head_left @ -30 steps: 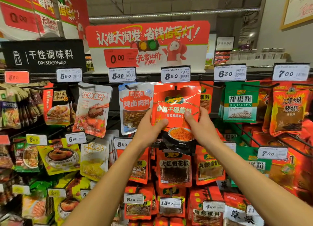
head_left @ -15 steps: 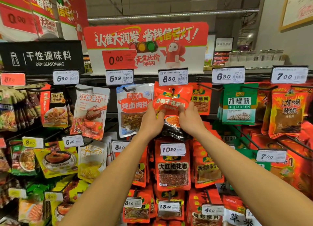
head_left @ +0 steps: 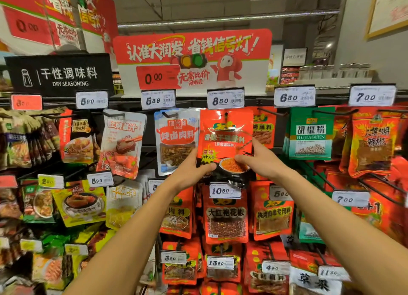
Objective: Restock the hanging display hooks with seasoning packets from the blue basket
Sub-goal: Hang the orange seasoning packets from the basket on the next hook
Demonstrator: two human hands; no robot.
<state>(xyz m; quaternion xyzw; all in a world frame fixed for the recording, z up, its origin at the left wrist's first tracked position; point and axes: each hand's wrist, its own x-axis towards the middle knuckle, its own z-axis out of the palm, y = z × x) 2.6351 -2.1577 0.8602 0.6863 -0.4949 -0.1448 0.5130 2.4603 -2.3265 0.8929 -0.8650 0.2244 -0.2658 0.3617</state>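
Observation:
A red seasoning packet (head_left: 225, 135) hangs flat on the hook (head_left: 225, 114) below the 8.50 price tag (head_left: 225, 99). The hook's tip pokes through the hole at the packet's top. My left hand (head_left: 192, 170) pinches the packet's lower left corner, thumb on the front. At the lower right edge my right hand (head_left: 259, 160) pinches it too, thumb on the front and fingers along the side. The blue basket is out of view.
Full hooks crowd all sides: a white-and-blue packet (head_left: 176, 140) to the left, orange packets (head_left: 263, 129) behind on the right, green pepper packets (head_left: 310, 135) further right. The 10.50 tag (head_left: 225, 191) and red packets (head_left: 226, 219) hang directly below my hands.
The packet was crumpled up against the hook; now it hangs flat on it. Both hands have slid down from its middle to its lower corners.

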